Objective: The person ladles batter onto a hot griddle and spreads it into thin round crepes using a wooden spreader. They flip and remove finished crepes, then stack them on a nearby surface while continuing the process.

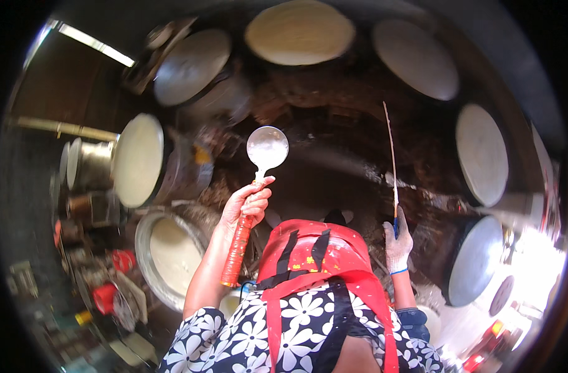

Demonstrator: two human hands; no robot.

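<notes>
My left hand [250,202] is closed around the red-wrapped handle of a ladle [268,149], whose shiny round bowl points away from me. Pale liquid coats the ladle's neck. On the right, my gloved right hand [398,248] grips a long thin stick [391,149] near its blue lower end; the stick stands nearly upright in the view. Below and left of the ladle is a wide metal pot [144,261] holding creamy batter [175,252]. Both tools are apart from the pans.
Several round pans ring me: a yellowish-topped one [299,31] at the far middle, pale-coated ones at left [138,160] and right [482,154], and greyer ones [194,67] between. Red containers [103,298] stand at the lower left. Bright light enters at the lower right.
</notes>
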